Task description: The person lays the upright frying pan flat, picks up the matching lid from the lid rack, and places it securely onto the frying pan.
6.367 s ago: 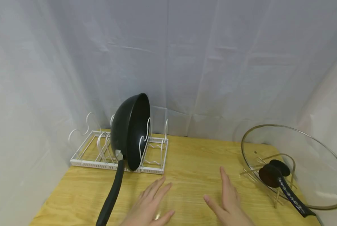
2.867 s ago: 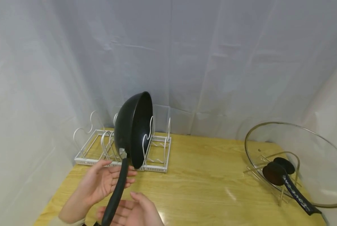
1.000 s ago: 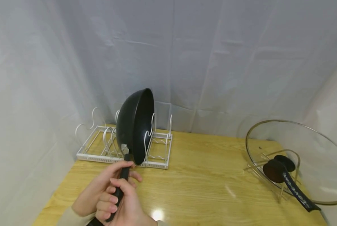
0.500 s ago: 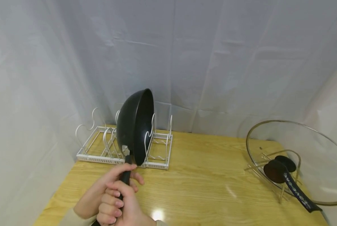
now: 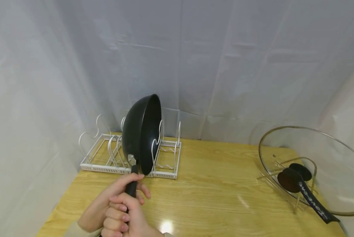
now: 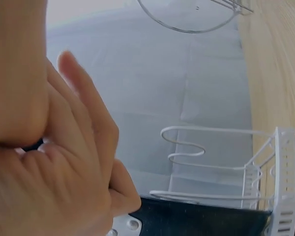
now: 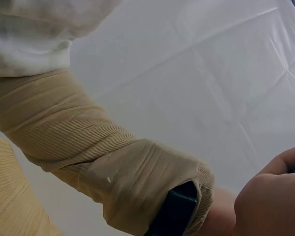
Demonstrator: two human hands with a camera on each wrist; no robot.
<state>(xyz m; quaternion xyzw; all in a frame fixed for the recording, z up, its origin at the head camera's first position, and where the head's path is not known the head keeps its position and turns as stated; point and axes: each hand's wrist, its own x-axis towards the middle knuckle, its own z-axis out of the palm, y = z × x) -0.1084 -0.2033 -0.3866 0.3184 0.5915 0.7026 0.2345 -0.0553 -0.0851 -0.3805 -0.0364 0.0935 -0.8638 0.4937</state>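
Observation:
A black wok (image 5: 135, 135) stands on its side in a white wire rack (image 5: 105, 169), its hollow facing right and its long black handle (image 5: 131, 189) pointing toward me. Just below the metal bracket, my left hand (image 5: 105, 197) grips the handle, thumb across the top and fingertips showing on the right side. Nearer to me, my right hand (image 5: 132, 214) has its fingers curled round the same handle and hides its end. In the left wrist view, a hand (image 6: 64, 162) covers the left side, with the wok (image 6: 196, 219) and rack (image 6: 285, 172) beyond.
On the table's right, a glass lid (image 5: 337, 171) with a metal rim leans in a small gold wire stand (image 5: 297, 202). A dark utensil with a lettered handle (image 5: 316, 204) rests by it. White sheeting (image 5: 194, 65) encloses the back and sides of the wooden table (image 5: 212, 197).
Both hands came from over the middle of the table to the wok's handle and took hold of it. During the last second the right fingers closed further round it. The wok stays in the rack.

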